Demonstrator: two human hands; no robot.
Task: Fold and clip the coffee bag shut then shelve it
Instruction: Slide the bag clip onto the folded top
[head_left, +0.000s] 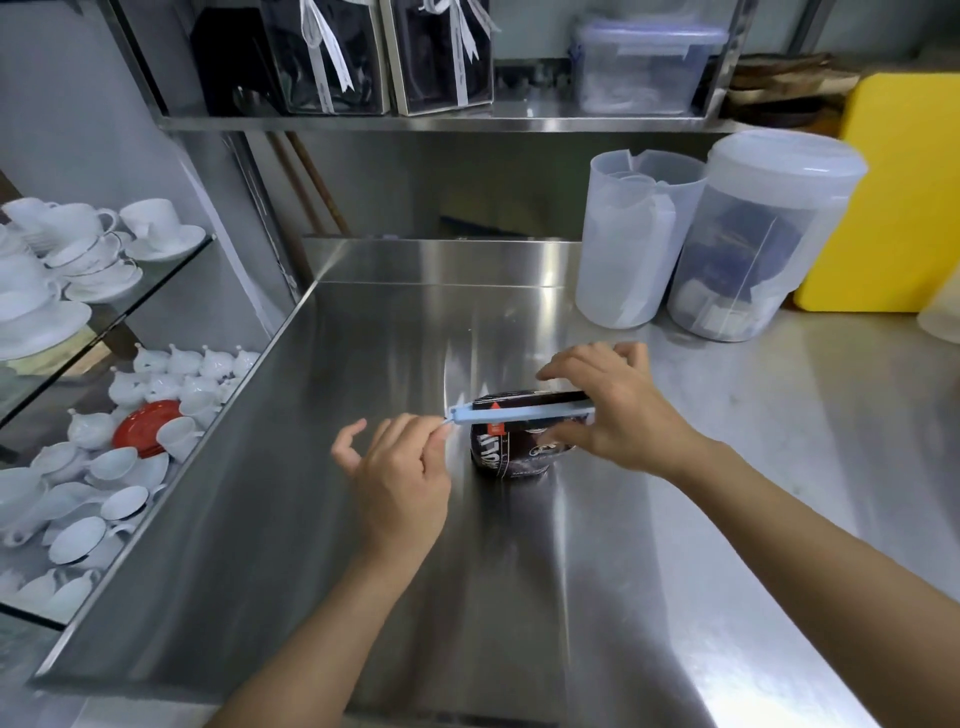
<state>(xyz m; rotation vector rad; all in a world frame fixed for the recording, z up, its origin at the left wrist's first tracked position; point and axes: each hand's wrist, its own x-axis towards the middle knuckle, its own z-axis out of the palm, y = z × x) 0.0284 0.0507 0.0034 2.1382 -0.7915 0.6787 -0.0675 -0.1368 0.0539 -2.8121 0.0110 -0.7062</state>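
A dark coffee bag (511, 452) stands upright on the steel counter (395, 597), its top folded over. A long light-blue clip (522, 414) lies across the fold, running left to right. My right hand (618, 410) grips the clip's right end and the bag's top, fingers behind and thumb in front. My left hand (397, 470) is just left of the bag, its thumb and forefinger pinching the clip's left tip. The steel shelf (441, 123) runs above the counter at the back.
Two translucent plastic containers (634, 244) (763, 239) stand at the back right, a yellow board (893, 197) behind them. The shelf holds dark gift boxes (441, 57) and a lidded tub (644, 67). White cups and teapots (88, 364) fill glass shelves at left.
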